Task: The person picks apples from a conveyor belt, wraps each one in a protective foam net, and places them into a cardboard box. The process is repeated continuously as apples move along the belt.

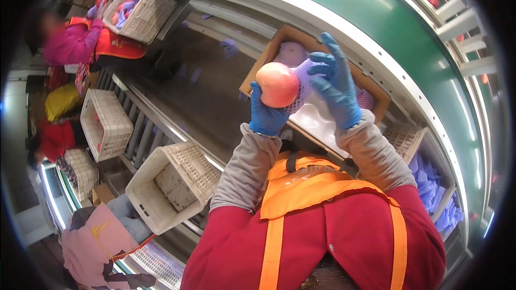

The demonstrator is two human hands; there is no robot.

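A red and yellow apple (277, 84) rests in my blue-gloved left hand (267, 112), its fingers curled under and around it. A purple foam net sleeve (303, 84) hangs at the apple's right side. My right hand (336, 84), also in a blue glove, has its fingertips on the upper end of that sleeve, with one finger raised. Below both hands stands a cardboard box (262, 64) with a white plastic liner (316, 123). Foam-netted fruit (292, 53) lies in its far corner, and another netted piece (365, 99) sits at its right side.
A green conveyor belt (363, 4) curves past beyond the box. Purple foam nets (429, 185) fill a crate at the right. A plastic crate (173, 187) stands on the roller track (141, 129) at the left. Several co-workers are at the left, one beside a filled crate (151, 18).
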